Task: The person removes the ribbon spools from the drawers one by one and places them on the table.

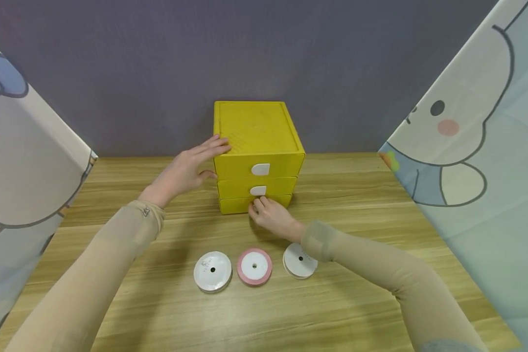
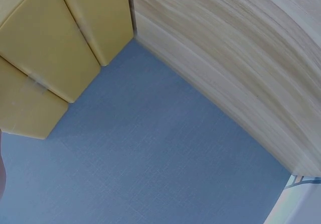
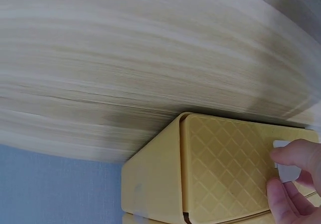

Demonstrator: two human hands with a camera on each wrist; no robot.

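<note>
A yellow three-drawer storage box (image 1: 257,127) stands on the wooden table, with a white tab handle on each drawer. My left hand (image 1: 186,168) rests against its upper left front corner, fingers extended over the top edge and thumb by the side. Low at the front, my right hand (image 1: 272,217) is at the bottom drawer (image 1: 234,206). In the right wrist view, its thumb and fingers pinch the white handle (image 3: 288,173) on the diamond-patterned drawer front (image 3: 225,163). A narrow dark gap runs between that front and the casing.
Three ribbon spools lie flat in front of the box: a white one (image 1: 213,281) at left, a pink-rimmed one (image 1: 248,279) in the middle, another white one (image 1: 296,269) beside my right sleeve. A grey-blue wall (image 1: 255,54) rises behind; cartoon-printed panels (image 1: 466,161) flank the table (image 1: 356,313).
</note>
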